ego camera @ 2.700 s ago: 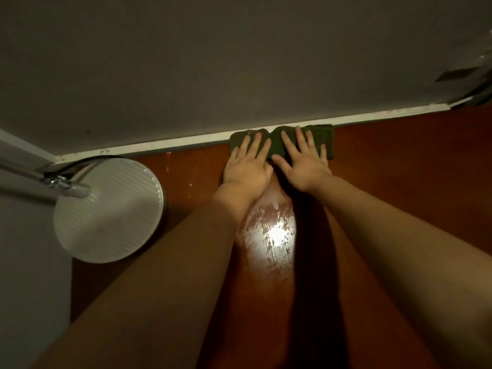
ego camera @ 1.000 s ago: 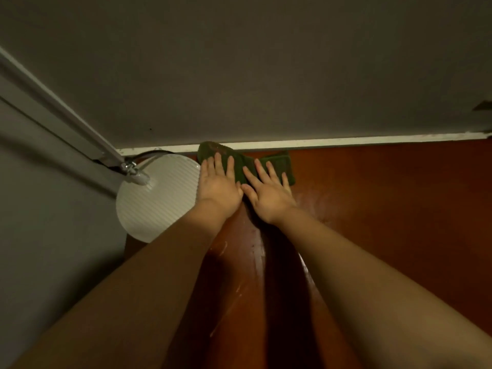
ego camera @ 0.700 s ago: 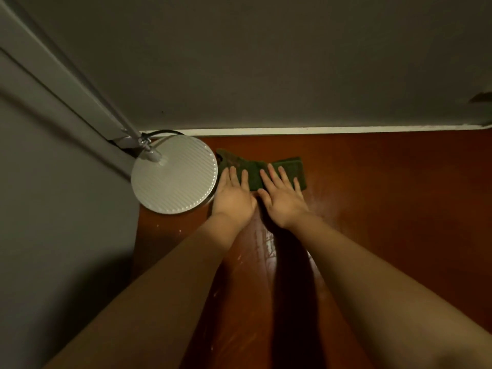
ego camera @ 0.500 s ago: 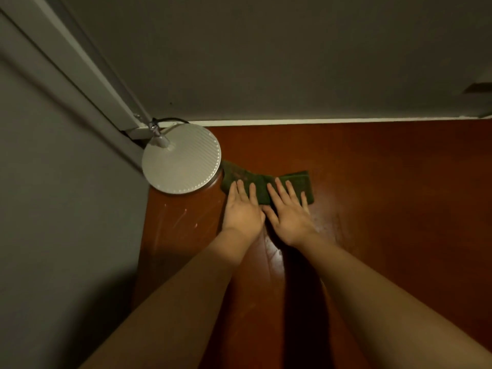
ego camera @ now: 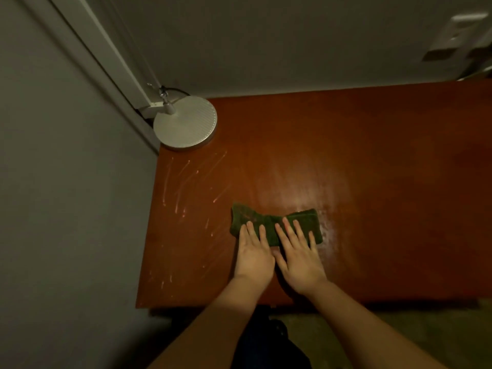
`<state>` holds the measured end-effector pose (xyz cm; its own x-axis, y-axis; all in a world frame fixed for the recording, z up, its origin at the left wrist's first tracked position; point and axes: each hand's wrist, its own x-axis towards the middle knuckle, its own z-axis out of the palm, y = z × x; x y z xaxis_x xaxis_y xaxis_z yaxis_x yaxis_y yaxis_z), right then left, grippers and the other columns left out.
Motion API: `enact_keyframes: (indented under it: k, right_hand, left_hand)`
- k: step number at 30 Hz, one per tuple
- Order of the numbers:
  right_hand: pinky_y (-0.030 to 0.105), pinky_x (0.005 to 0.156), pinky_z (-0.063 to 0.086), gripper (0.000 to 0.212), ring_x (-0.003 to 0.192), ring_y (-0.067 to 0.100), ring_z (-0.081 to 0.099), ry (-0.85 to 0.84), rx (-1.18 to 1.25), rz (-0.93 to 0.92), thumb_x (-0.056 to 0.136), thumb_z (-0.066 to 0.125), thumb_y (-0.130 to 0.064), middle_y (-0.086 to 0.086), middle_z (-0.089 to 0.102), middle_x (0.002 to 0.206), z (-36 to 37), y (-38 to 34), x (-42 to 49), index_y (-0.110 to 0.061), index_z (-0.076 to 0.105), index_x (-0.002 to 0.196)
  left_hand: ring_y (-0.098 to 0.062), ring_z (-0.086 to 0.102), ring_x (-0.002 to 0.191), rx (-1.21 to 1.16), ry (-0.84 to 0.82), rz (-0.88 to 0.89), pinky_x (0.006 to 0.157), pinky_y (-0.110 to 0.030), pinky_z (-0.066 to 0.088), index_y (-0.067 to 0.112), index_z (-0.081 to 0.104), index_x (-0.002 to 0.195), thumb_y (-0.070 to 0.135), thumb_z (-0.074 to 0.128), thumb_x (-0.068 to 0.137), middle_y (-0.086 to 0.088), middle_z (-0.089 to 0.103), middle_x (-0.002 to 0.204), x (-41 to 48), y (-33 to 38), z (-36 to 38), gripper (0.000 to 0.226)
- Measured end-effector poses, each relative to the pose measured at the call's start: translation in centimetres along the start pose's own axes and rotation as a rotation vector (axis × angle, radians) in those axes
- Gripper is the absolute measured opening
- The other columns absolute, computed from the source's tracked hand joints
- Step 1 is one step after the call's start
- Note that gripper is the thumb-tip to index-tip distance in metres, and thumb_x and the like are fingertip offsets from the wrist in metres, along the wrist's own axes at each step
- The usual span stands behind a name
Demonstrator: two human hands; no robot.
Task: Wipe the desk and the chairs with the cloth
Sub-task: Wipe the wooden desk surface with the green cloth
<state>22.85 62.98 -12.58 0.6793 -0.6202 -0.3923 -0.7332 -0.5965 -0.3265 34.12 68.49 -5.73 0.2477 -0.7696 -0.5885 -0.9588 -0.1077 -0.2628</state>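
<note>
Setting: home rm or small office, study corner. Evid.: red-brown wood counter [ego camera: 346,155] set into corner of grey walls [ego camera: 266,35]; round white lamp base [ego camera: 185,126] on counter's far-left corner; wall plate [ego camera: 463,30] above counter's far-right.

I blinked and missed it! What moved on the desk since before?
The left hand and right hand slid the green cloth across the desk from the wall toward the lamp base, then pulled it back. Both hands stayed flat on it; the lamp base stayed put.
</note>
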Motion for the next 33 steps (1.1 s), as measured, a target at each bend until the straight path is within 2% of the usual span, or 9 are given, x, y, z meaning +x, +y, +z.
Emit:
enact_keyframes:
  k: [3, 6, 12, 16, 18, 21, 23, 27, 33]
  right_hand:
    - [0.039, 0.114, -0.02, 0.072, 0.141, 0.01, -0.034, -0.003, 0.011, 0.012, 0.089, -0.003, -0.062, -0.011, -0.028, 0.157, 1.4, -0.7, -3.1, -0.031, -0.011, 0.154]
    - [0.04, 0.115, -0.02, 0.073, 0.14, 0.009, -0.035, -0.007, 0.011, 0.007, 0.089, 0.0, -0.063, -0.01, -0.028, 0.157, 1.9, -0.8, -4.0, -0.031, -0.013, 0.153]
    - [0.043, 0.12, -0.009, 0.072, 0.144, 0.009, -0.026, -0.003, -0.04, -0.074, 0.09, 0.002, -0.063, -0.015, -0.02, 0.158, 1.0, 0.8, -2.8, -0.033, -0.005, 0.155]
    - [0.042, 0.117, -0.012, 0.066, 0.143, 0.006, -0.023, 0.032, -0.007, 0.011, 0.097, 0.014, -0.059, -0.013, -0.013, 0.161, 0.9, -0.8, -2.3, -0.031, 0.004, 0.156]
    - [0.043, 0.117, -0.012, 0.067, 0.145, 0.009, -0.021, 0.044, 0.02, 0.075, 0.096, 0.014, -0.061, -0.011, -0.012, 0.162, 1.2, -1.8, -2.6, -0.032, 0.005, 0.155]
    - [0.044, 0.115, -0.015, 0.08, 0.146, 0.016, -0.023, 0.023, 0.014, 0.13, 0.083, 0.001, -0.071, -0.009, -0.02, 0.16, 2.1, -3.5, -4.0, -0.036, -0.003, 0.154]
    - [0.044, 0.113, -0.018, 0.083, 0.145, 0.018, -0.028, 0.0, -0.007, 0.145, 0.079, -0.001, -0.073, -0.007, -0.027, 0.158, 3.4, -5.1, -5.5, -0.037, -0.011, 0.152]
    - [0.045, 0.112, -0.021, 0.084, 0.143, 0.019, -0.033, 0.03, -0.004, 0.198, 0.081, 0.004, -0.075, -0.002, -0.031, 0.157, 6.3, -9.1, -8.3, -0.033, -0.017, 0.15]
    - [0.046, 0.112, -0.022, 0.084, 0.139, 0.021, -0.038, 0.04, 0.023, 0.25, 0.084, 0.007, -0.068, 0.004, -0.036, 0.154, 10.0, -16.8, -8.8, -0.024, -0.022, 0.15]
  left_hand:
    - [-0.049, -0.005, 0.145, 0.01, 0.005, 0.006, 0.118, -0.056, -0.006, -0.004, 0.002, 0.151, 0.033, 0.022, 0.107, -0.031, -0.005, 0.156, -2.1, 1.3, 1.8, 0.061]
    - [-0.047, -0.008, 0.145, 0.001, 0.025, -0.018, 0.117, -0.054, -0.01, -0.004, -0.008, 0.15, 0.038, 0.02, 0.106, -0.032, -0.008, 0.155, -2.5, 1.2, 3.1, 0.067]
    - [-0.039, -0.008, 0.148, -0.153, 0.045, -0.049, 0.117, -0.048, -0.012, 0.004, -0.011, 0.152, 0.04, 0.016, 0.104, -0.027, -0.01, 0.158, 0.0, -0.2, 3.1, 0.066]
    - [-0.038, -0.01, 0.148, -0.165, 0.006, -0.008, 0.117, -0.049, -0.012, 0.007, -0.012, 0.153, 0.044, 0.014, 0.105, -0.024, -0.014, 0.158, 0.4, -1.1, 2.9, 0.066]
    - [-0.037, -0.011, 0.148, -0.17, 0.0, -0.001, 0.116, -0.051, -0.013, 0.009, -0.012, 0.153, 0.043, 0.015, 0.105, -0.023, -0.014, 0.159, 0.1, -1.5, 3.3, 0.065]
    - [-0.036, -0.015, 0.147, -0.159, -0.005, 0.023, 0.115, -0.054, -0.013, 0.011, -0.016, 0.152, 0.041, 0.021, 0.105, -0.021, -0.018, 0.158, -1.2, -2.3, 4.9, 0.067]
    - [-0.035, -0.017, 0.147, -0.167, 0.013, 0.068, 0.115, -0.055, -0.012, 0.013, -0.017, 0.152, 0.041, 0.024, 0.104, -0.02, -0.021, 0.158, -2.6, -3.2, 6.7, 0.069]
    - [-0.034, -0.019, 0.147, -0.213, 0.091, 0.138, 0.118, -0.045, -0.009, 0.012, -0.018, 0.151, 0.041, 0.021, 0.105, -0.022, -0.024, 0.156, -5.7, -5.2, 10.5, 0.067]
    - [-0.036, -0.019, 0.146, -0.218, 0.097, 0.113, 0.118, -0.044, -0.009, 0.008, -0.018, 0.151, 0.038, 0.026, 0.103, -0.023, -0.027, 0.153, -9.3, -8.9, 14.6, 0.072]
